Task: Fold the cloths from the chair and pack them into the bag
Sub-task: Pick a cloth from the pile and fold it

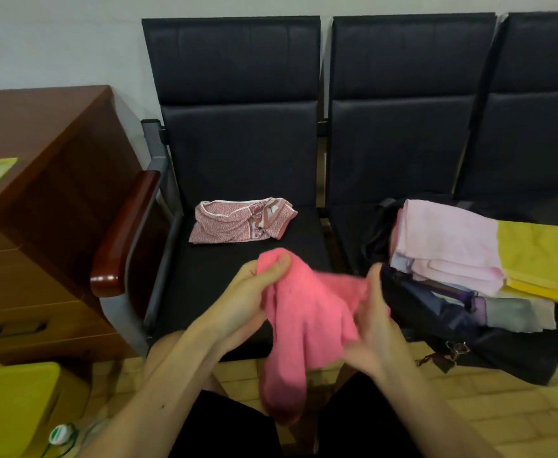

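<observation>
Folding in progress: left hand and right hand each grip the bright pink fleecy cloth, apparently bunched, before the black padded chair; next, straighten its edges.

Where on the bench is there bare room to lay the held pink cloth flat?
Bare: the left black padded seat, front-left, between the brown wooden armrest and the pink terry cloth, in front of the crumpled patterned pink cloth. Crowded: the middle seat, filled by the black fabric bag and its stack of folded cloths.
</observation>
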A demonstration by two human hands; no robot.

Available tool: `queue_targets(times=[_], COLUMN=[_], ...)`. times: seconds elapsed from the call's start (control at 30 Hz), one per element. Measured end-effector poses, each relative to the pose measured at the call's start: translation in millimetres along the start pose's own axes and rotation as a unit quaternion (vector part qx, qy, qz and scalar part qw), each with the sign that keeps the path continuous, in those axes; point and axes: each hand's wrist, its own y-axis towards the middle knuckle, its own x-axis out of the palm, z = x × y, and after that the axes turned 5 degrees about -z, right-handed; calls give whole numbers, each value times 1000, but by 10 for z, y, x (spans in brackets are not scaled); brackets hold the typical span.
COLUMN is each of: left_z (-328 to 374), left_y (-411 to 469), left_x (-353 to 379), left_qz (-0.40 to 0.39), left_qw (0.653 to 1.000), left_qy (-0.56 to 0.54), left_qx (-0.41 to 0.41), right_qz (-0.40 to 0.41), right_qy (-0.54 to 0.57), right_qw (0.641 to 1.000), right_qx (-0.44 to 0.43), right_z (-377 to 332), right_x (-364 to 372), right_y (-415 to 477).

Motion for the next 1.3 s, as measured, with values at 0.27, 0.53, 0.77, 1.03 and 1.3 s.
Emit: queue_targets(times=[0.27,0.53,0.77,1.03,1.3], left_z=[155,174,304,730,878], left_y=[-92,-186,-119,-152,-51], left_x=[-144,-166,-217,-133,-133], left_qz=[-34,40,149,167,142], left_qw=[998,995,987,942,986], left_qy=[-60,71,47,241,81], left_qx=[-15,-51,-48,163,-12], right_qz=[-167,-8,48,-18,-84], right_qy=[-78,-190,-423,-513,-544], right_qw=[983,965,845,760,731], right_qx=[-7,-183,-323,-398,-403], right_z=[177,-168,-441,-878,-939], right_x=[-40,128,332,735,859], right_y=[-92,-23,-75,-233,-189])
